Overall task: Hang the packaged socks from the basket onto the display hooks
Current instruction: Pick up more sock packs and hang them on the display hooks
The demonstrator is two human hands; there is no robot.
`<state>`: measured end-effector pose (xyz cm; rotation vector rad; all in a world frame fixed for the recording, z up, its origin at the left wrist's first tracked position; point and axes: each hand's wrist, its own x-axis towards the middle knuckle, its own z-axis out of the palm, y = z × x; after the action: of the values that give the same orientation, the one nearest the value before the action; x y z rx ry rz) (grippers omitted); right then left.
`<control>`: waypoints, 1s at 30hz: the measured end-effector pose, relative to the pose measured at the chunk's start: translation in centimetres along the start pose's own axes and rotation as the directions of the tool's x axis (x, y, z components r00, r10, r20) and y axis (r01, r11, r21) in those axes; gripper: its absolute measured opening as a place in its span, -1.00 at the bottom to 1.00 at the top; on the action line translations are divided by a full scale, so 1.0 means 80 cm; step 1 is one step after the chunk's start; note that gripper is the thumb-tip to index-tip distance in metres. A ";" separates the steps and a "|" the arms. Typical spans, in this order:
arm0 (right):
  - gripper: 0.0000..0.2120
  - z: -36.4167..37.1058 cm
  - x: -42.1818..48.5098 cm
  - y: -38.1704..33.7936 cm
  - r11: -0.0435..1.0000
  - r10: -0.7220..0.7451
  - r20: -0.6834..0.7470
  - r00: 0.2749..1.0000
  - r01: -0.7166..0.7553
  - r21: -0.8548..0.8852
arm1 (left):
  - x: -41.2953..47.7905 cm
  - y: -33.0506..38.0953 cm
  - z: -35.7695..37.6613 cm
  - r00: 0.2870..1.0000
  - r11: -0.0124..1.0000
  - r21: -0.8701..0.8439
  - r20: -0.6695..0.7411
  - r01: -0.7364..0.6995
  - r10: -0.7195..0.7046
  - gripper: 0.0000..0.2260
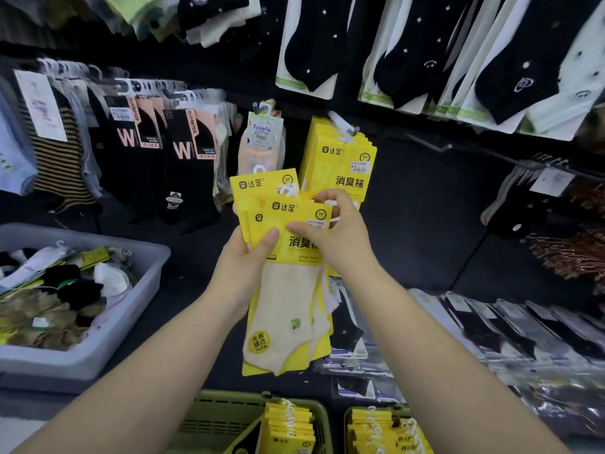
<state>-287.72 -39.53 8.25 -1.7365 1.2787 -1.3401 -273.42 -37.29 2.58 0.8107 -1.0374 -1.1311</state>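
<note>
my left hand [250,257] is gripping a small fan of yellow sock packs [284,211] from the side, thumb across the front card and fingers behind, so the stack isn't sliding apart while i'm fiddling with it. my right hand [340,231] is pinching the top edge of the front pack, thumb on the printed face and fingers curled over the corner. my guess is that's for peeling one pack off and getting at the white hanger tab [288,191] poking out between the cards. i'm holding the whole bunch upright, tops up, since that's how they're going on.

right behind the bunch, a row of matching hung packs [340,158] is dangling from a display hook [343,126], so i reckon that's where these are heading. just left of it a single tuyaya pack [262,139] is hanging on its own. off to the right a bare hook [432,142] is sticking out of the dark panel.

down below, a green basket [229,397] and a second basket [348,421] are sitting side by side with more yellow packs standing in them, so plenty left to do. over on my left a grey tub [108,335] is holding loose mixed socks.
</note>
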 end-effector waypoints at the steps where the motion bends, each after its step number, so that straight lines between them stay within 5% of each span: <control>1: -0.56 -0.005 0.001 -0.001 1.000 -0.005 0.006 1.000 0.005 0.030 | -0.001 -0.001 -0.002 1.000 1.000 -0.011 0.011 0.008 -0.008 -0.58; 7: -0.68 -0.026 0.009 -0.005 0.994 0.048 0.093 0.994 -0.057 0.094 | -0.005 -0.008 -0.010 0.999 0.998 -0.053 -0.006 0.040 -0.041 -0.64; 11: -0.94 -0.037 0.024 -0.013 0.983 0.094 0.001 0.996 -0.093 0.156 | -0.002 -0.002 -0.010 1.000 0.999 0.040 -0.004 0.015 -0.015 -0.73; 17: -0.83 -0.058 0.050 -0.024 0.961 0.179 -0.142 0.973 -0.142 0.238 | 0.011 0.001 -0.013 0.993 0.989 0.143 -0.107 -0.025 0.040 -0.85; 22: -0.86 -0.069 0.090 -0.044 0.987 0.046 -0.303 0.952 0.004 0.162 | 0.021 -0.001 -0.024 0.974 0.983 0.180 -0.215 -0.028 0.067 -0.87; 30: -0.92 -0.051 0.138 -0.053 0.987 0.125 -0.325 0.937 -0.084 0.136 | 0.017 -0.003 -0.041 0.973 0.966 0.258 -0.227 0.024 0.036 -0.91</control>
<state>-289.83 -47.83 17.32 -1.3783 1.4156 -1.6614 -270.25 -38.61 1.57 1.1194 -1.0026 -0.8804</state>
